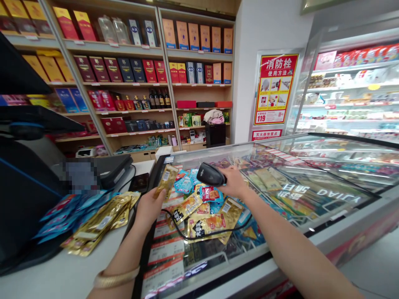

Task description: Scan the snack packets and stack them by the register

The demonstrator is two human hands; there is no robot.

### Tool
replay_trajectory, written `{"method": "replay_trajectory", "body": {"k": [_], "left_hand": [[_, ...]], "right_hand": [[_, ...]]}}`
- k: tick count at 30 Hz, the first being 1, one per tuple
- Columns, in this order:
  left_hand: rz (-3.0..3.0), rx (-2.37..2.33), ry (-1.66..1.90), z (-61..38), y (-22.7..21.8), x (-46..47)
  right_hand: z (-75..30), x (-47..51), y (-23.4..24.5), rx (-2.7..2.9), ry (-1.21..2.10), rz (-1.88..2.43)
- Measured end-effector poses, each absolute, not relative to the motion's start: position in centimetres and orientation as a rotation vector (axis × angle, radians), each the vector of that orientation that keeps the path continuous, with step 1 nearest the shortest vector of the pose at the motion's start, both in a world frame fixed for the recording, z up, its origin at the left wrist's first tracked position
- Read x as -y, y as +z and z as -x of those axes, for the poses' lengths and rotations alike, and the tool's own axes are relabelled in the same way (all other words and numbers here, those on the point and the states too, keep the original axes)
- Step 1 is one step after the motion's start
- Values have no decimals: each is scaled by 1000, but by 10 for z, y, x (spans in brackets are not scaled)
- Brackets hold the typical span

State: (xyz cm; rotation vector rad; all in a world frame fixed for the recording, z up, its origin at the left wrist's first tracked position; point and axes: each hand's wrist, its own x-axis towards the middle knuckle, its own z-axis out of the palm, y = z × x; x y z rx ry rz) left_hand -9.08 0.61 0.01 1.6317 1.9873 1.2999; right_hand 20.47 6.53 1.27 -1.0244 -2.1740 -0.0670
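Observation:
Between the fingers of my left hand (pixel 152 203) is a gold snack packet (pixel 167 179), held upright with its barcode side showing. My right hand (pixel 234 182) grips the handle of a black barcode scanner (pixel 209 174), whose head points left toward that packet. Beneath both hands, a loose heap of gold packets (pixel 207 224) and small blue packets (pixel 183 185) lies on the glass lid of a chest freezer (pixel 215 259). The scanner's black cable (pixel 199 238) loops across the heap. A bracelet circles my left wrist.
On the white counter (pixel 102 270) at left lie stacked gold packets (pixel 102 224) and blue packets (pixel 62 220), beside a dark checkout terminal (pixel 25 187). A phone (pixel 139 182) rests near the freezer's edge. Shelves of boxes (pixel 124 70) stand behind; a lit display fridge (pixel 352 87) is at right.

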Motion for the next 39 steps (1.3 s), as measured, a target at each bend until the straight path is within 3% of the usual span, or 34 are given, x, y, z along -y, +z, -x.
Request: {"method": "replay_trajectory", "body": {"k": [5,34,39], "left_hand": [[-1440,-1810,1456,87,0,-2],[-1577,-1885,1371,85,-1,-2],[-1629,-2132,1417,94,10,3]], "right_hand": [[-193,-56,13,2250,-55,889],[-187,-50,12,2262,-1,896],[-194,-58,9,2204,-9,968]]}}
